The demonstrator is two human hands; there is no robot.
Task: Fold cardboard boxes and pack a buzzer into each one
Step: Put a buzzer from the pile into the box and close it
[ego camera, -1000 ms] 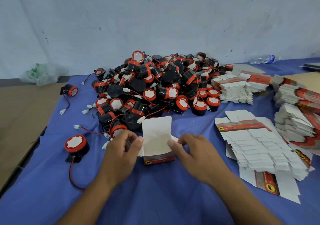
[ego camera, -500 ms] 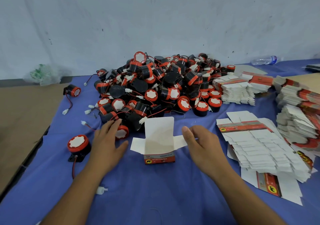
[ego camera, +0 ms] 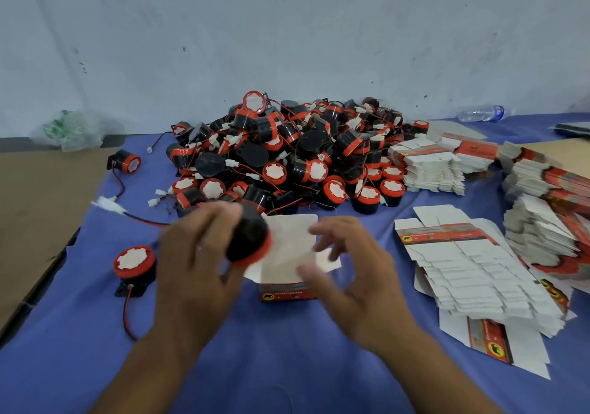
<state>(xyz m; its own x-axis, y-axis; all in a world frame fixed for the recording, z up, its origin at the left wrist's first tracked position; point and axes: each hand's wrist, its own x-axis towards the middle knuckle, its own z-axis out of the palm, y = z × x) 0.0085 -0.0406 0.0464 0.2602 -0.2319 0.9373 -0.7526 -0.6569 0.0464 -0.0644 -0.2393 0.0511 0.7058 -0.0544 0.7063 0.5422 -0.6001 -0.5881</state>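
Head camera view: a person's left hand (ego camera: 198,254) grips a black, red-rimmed buzzer (ego camera: 247,238), fingers curled round its body. It holds the buzzer just over the left edge of an open cardboard box (ego camera: 287,254). The box stands on the blue cloth (ego camera: 287,365) between the two hands, its lid flap upright and its red printed band facing the camera. The right hand (ego camera: 351,270) hovers at the box's right side, fingers spread and loosely bent, holding nothing; motion blur hides whether they touch the flap. A red-and-black lead (ego camera: 143,219) runs out from behind the left hand to a white connector (ego camera: 108,204) farther left. Beyond both hands rises a heap of buzzers (ego camera: 287,158). Just left of the gripping hand, a lone buzzer (ego camera: 134,262) sits face up on the cloth. Right of the free hand lies a fanned stack of flat box blanks (ego camera: 472,270).
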